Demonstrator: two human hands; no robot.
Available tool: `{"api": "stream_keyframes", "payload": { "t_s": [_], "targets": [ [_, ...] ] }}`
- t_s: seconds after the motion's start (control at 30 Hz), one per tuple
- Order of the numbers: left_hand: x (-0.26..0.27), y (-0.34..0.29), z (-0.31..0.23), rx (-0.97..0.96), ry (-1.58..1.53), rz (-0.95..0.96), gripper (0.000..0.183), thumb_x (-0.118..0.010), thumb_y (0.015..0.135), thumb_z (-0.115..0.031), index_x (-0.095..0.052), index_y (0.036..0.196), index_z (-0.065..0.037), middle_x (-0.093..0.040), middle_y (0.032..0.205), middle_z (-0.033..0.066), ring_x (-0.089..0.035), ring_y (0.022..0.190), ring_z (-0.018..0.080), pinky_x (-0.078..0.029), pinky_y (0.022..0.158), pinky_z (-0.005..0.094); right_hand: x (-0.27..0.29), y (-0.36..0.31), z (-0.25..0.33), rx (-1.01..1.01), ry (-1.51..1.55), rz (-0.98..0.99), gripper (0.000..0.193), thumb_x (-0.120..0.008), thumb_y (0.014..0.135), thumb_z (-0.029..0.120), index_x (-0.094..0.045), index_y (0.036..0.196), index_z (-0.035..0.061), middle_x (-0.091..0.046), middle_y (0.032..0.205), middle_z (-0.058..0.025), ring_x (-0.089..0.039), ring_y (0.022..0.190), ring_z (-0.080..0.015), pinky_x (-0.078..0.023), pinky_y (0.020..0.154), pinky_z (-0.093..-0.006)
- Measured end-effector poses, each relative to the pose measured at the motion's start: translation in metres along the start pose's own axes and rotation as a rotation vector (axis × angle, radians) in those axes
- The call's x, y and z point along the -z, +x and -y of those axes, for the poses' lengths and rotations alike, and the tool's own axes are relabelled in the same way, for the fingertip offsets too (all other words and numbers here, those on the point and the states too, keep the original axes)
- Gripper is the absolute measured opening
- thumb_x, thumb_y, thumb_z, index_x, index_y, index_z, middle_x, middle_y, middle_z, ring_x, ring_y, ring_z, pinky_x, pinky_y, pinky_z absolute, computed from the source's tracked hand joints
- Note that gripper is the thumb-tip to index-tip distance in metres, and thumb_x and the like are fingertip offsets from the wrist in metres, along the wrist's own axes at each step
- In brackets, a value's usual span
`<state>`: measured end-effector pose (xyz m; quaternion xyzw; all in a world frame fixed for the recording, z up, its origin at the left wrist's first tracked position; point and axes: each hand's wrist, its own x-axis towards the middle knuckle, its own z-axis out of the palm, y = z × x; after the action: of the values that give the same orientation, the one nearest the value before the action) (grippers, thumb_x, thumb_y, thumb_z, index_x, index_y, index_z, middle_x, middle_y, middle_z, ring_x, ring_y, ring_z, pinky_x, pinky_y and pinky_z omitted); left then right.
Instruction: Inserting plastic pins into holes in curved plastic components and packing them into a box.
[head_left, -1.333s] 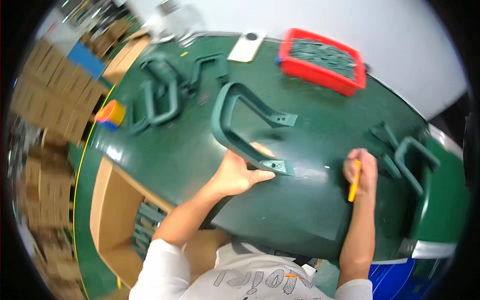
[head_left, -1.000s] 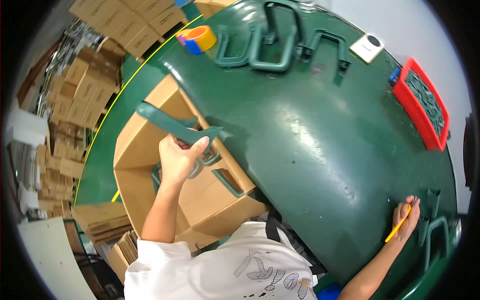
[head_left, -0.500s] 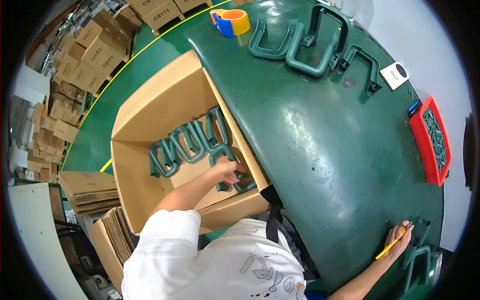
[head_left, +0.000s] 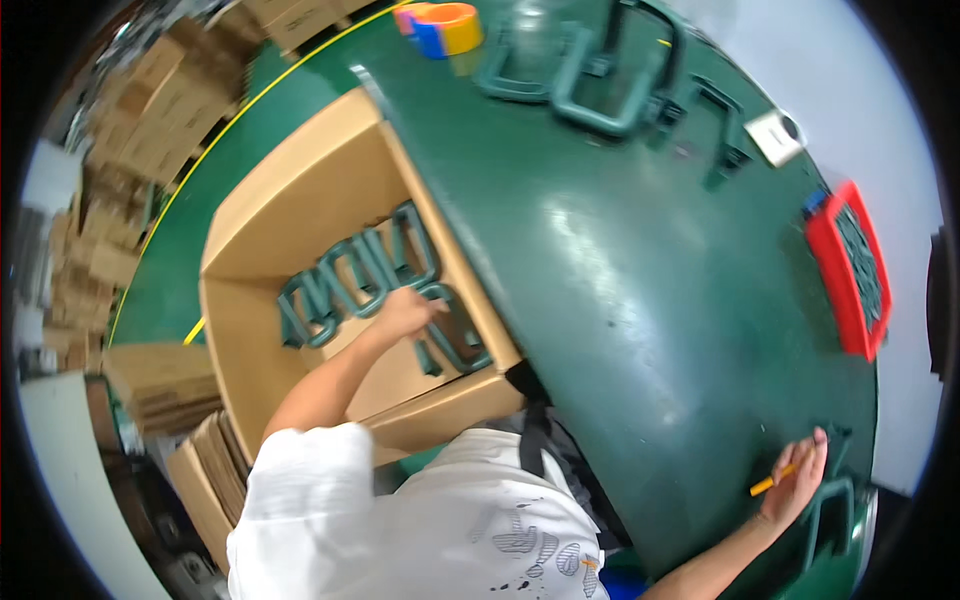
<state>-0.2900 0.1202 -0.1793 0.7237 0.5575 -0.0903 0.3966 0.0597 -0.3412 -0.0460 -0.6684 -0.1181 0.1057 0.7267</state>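
Observation:
My left hand (head_left: 408, 312) reaches into the open cardboard box (head_left: 395, 428), at the left end of a dark green U-shaped handle (head_left: 468, 345) lying near the box's right wall. Its fingers are blurred, so whether they grip this handle cannot be told. Several more green U-shaped handles (head_left: 352, 278) stand in a row behind the hand. At the lower right, my right hand (head_left: 797, 482) is closed round a slim tool with a yellow handle (head_left: 762, 487); its working end is unclear. Beside that hand, another green U-shaped handle (head_left: 848, 512) lies on the green table (head_left: 640, 400).
At the table's far end lie green handles (head_left: 610, 120), an orange and blue tape dispenser (head_left: 440, 30) and a small white device (head_left: 775, 137). A red bin (head_left: 848, 270) of small green parts stands at the right edge. Flattened cardboard (head_left: 165, 385) and stacked cartons (head_left: 165, 115) are left.
My left hand has shifted left inside the box, from within the nearest handle's loop to its left end. My right hand keeps the tool. The whole view has shifted slightly.

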Motion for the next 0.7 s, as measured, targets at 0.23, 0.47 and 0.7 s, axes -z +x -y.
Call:
{"api": "stream_keyframes", "payload": {
  "t_s": [0.23,0.47,0.7],
  "targets": [
    [0.007,-0.034,-0.033,-0.563,-0.384,-0.589,0.022,-0.056,0.091,-0.016,-0.062,0.076,-0.001,-0.052,0.062,-0.0028,-0.042,0.052,0.0044,-0.035,0.046,0.0214,-0.01,-0.002,0.038,0.361,-1.347,-0.267,0.028,-0.068,0.077,0.01,-0.061,0.103,0.003,-0.061,0.102,-0.0151,-0.063,0.082,-0.0336,-0.051,0.07,-0.0381],
    [0.001,-0.094,-0.177,-1.415,-0.259,-0.41,0.024,-0.052,0.087,-0.001,-0.048,0.063,0.002,-0.048,0.052,0.0068,-0.04,0.043,0.0158,-0.031,0.043,0.0285,0.042,-0.019,0.06,0.184,-1.512,-0.683,0.042,-0.07,0.077,0.019,-0.058,0.113,0.0018,-0.056,0.116,-0.0131,-0.063,0.087,-0.034,-0.051,0.075,-0.0409],
    [-0.03,-0.105,-0.244,-1.682,-0.244,-0.063,0.022,-0.053,0.082,0.0,-0.051,0.06,0.0,-0.05,0.049,0.0059,-0.041,0.041,0.0172,-0.03,0.042,0.0281,0.091,-0.022,0.044,0.051,-1.617,-0.451,0.054,-0.077,0.065,0.012,-0.057,0.115,0.0071,-0.058,0.116,-0.0115,-0.061,0.093,-0.034,-0.05,0.077,-0.0413]
  ]
}}
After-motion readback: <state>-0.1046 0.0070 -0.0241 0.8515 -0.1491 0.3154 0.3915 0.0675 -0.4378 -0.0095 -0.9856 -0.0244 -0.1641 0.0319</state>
